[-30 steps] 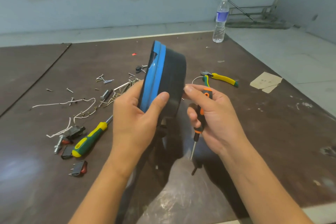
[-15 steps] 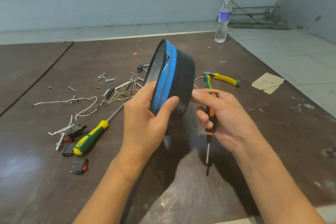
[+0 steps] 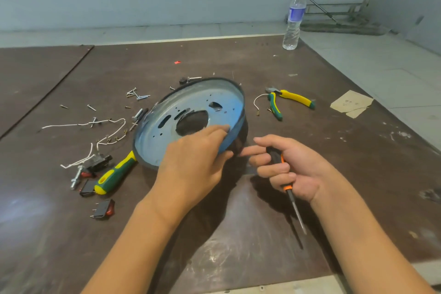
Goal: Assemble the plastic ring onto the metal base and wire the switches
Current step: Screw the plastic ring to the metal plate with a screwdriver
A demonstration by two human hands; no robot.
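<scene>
Dark brown tabletop (image 3: 262,59) fills my feed, with pale wall and floor behind it and a water bottle (image 3: 294,19) upright at the far right corner. Near the middle I see the metal base (image 3: 167,131), a shallow blue-tinted dish with a large centre hole and several slots, tilted so that its open side faces up towards the camera. The black plastic ring (image 3: 242,133) shows around its outside, thickest on the right. The left hand (image 3: 193,157) grasps the near rim of the base, fingers lying over the edge into the dish and thumb on the outer wall. I cannot tell whether the low left edge touches the table.

Just beside it the right hand (image 3: 286,169) is curled round a small screwdriver (image 3: 294,207) with a black and orange handle, blade pointing down and towards me, while its index finger reaches out to the ring.

Left of the base lie a green and yellow screwdriver (image 3: 114,172), its shaft hidden under the dish, two loose rocker switches (image 3: 103,209), a bolt (image 3: 76,178), white wires (image 3: 83,124) and scattered screws (image 3: 137,95). To the right are yellow-handled pliers (image 3: 293,99) and, further off, a scrap of cardboard (image 3: 350,104)
</scene>
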